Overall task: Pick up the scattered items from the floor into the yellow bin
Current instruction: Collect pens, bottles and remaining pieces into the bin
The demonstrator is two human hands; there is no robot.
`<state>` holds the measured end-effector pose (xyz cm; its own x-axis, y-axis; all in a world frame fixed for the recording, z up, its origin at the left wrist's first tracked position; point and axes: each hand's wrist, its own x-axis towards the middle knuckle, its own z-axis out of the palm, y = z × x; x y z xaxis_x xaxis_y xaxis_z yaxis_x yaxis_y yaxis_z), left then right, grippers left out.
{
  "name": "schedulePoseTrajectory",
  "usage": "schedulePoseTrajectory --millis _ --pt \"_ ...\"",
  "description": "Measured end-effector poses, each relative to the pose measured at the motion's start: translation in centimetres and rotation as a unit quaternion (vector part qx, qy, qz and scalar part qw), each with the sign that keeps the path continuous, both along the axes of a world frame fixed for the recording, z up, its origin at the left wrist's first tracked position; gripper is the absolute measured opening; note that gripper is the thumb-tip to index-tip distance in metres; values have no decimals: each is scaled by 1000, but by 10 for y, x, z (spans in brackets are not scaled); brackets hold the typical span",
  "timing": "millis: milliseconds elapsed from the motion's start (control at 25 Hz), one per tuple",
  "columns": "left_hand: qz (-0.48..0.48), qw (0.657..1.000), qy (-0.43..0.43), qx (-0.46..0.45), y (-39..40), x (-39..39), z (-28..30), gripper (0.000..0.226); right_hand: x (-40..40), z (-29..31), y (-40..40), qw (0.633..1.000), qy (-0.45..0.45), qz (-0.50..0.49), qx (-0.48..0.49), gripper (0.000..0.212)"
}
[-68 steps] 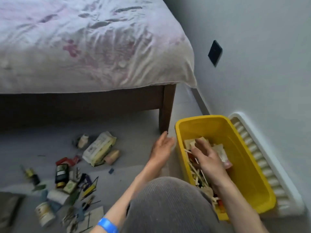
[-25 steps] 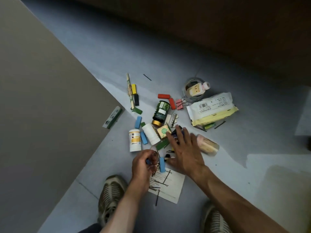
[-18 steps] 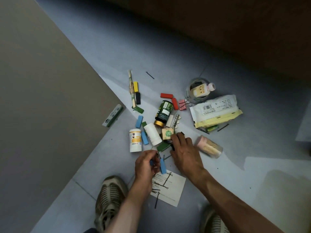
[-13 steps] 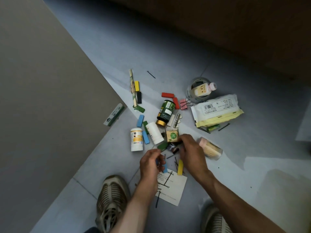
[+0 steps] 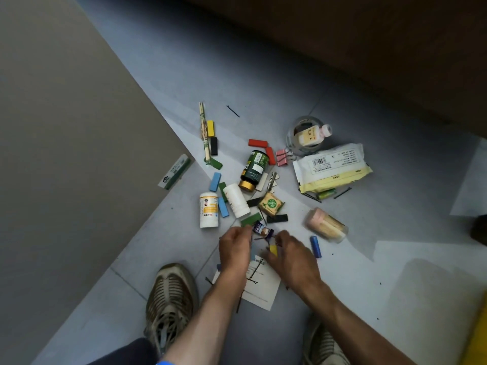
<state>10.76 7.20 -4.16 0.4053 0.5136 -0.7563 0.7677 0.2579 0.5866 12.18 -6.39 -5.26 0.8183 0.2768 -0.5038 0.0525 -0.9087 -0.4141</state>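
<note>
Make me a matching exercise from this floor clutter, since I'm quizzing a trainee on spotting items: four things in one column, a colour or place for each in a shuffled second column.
Things:
1. dark bottle
2. binder clips
3. wipes pack
4. white card

Descriptions:
A. pink, beside a red block
B. lies under the forearms, between the two shoes
C. gold cap, green label
D. barcode label showing, below the tape roll

Pairs: 1-C, 2-A, 3-D, 4-B
</note>
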Motion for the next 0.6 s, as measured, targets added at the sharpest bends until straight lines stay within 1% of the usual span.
schedulePoseTrajectory --millis 40,80,120,160,200,240,280,320,360,400,440,480,520,560,600 --pt "-94 993 -6 74 -1 1 -1 17 -5 -6 -1 999 -13 27 -25 32" --pt "-183 972 -18 144 -3 3 -1 19 -7 -11 -1 999 -23 26 -26 30" --pt "-256 945 -25 203 -4 5 -1 27 -5 -11 -2 1000 -18 1 -11 25" --pt "-303 921 -28 242 -6 7 -4 35 -2 -12 -5 998 -7 -55 31 18" --pt "-326 907 -25 266 -6 11 -5 40 2 -10 -8 987 21 -136 82 10" --pt "-334 899 -22 282 -8 14 -9 39 7 -10 -14 960 60 -235 144 5" --pt "-336 894 -21 295 -9 16 -10 35 12 -7 -19 917 110 -328 198 11" --pt "-338 890 -21 304 -10 18 -12 29 14 -2 -24 870 161 -396 244 16" --pt "-338 891 -27 301 -12 20 -13 24 16 5 -29 822 211 -442 290 18" --pt "-331 900 -35 280 -13 20 -13 21 16 12 -34 772 255 -475 337 18" --pt "-305 922 -42 233 -14 19 -12 21 17 18 -37 722 294 -498 380 17" --pt "-256 952 -49 160 -13 18 -12 21 17 25 -38 680 324 -511 413 15" --pt "-189 978 -50 71 -13 16 -11 18 17 32 -37 652 341 -519 436 13" --pt "-122 991 -46 -11 -13 13 -9 13 18 38 -33 630 346 -521 461 12" --pt "-70 994 -39 -74 -14 10 -6 7 19 42 -28 612 340 -519 490 14"
